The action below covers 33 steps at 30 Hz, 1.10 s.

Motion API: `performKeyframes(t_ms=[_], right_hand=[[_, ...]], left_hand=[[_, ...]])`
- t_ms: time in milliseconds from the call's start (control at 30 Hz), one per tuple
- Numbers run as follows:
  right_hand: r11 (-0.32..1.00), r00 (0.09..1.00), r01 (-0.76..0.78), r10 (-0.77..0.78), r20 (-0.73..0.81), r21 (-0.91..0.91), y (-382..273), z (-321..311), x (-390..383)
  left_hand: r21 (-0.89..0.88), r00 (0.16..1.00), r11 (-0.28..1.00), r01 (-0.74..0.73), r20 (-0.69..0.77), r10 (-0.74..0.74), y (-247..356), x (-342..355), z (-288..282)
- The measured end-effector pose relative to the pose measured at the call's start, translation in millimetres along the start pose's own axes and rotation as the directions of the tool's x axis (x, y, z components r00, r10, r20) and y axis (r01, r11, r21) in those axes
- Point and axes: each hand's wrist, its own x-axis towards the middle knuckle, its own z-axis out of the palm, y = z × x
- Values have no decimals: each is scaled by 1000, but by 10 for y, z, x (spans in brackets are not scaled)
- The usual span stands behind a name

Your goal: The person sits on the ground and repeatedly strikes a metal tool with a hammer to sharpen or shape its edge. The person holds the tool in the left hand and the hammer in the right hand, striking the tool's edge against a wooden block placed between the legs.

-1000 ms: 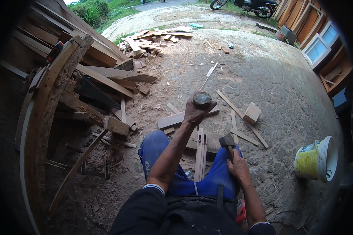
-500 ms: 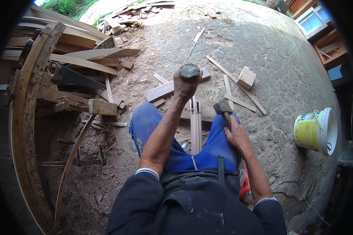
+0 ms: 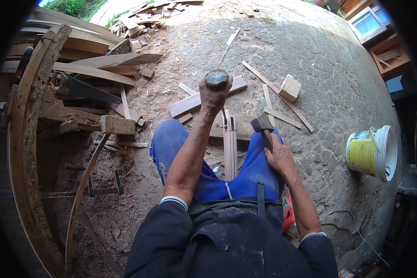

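Observation:
My left hand (image 3: 214, 95) is closed round the handle of a chisel (image 3: 217, 78), whose round dark butt end faces up. Below the fist, its thin metal blade comes down at the slotted end of a wooden workpiece (image 3: 230, 153); whether the tip touches the wood is hard to make out. That workpiece lies between my knees, a narrow slot showing near its far end. My right hand (image 3: 281, 160) grips the wooden handle of a hammer (image 3: 262, 123), with the dark metal head held over my right thigh, apart from the chisel.
Offcuts and a flat board (image 3: 185, 105) lie beyond my knees, near a wooden block (image 3: 290, 88). Left are a curved timber frame (image 3: 28, 116), a handsaw (image 3: 85, 90) and stacked planks. A white-yellow bucket (image 3: 368, 153) lies tipped at right. Shavings cover the ground.
My left hand and the chisel have shifted slightly to the left and away from me. The hammer stays over my right thigh. The whole view has moved a little.

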Motion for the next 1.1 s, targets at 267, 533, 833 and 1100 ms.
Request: performKeyframes(t_ms=[267, 533, 833, 1100], right_hand=[[1000, 1000, -4, 4, -1, -14, 21, 18, 8], [999, 1000, -31, 31, -3, -20, 21, 10, -18], [1000, 1000, -11, 11, -4, -10, 17, 14, -10], [999, 1000, -21, 21, 20, -29, 18, 45, 19]], left_hand=[[-91, 999, 996, 4, -48, -9, -71, 111, 157], [0, 975, 990, 139, 175, -137, -3, 234, 134], [-76, 993, 997, 11, 116, -2, -85, 156, 152], [-110, 998, 994, -17, 54, 23, -107, 58, 127]])
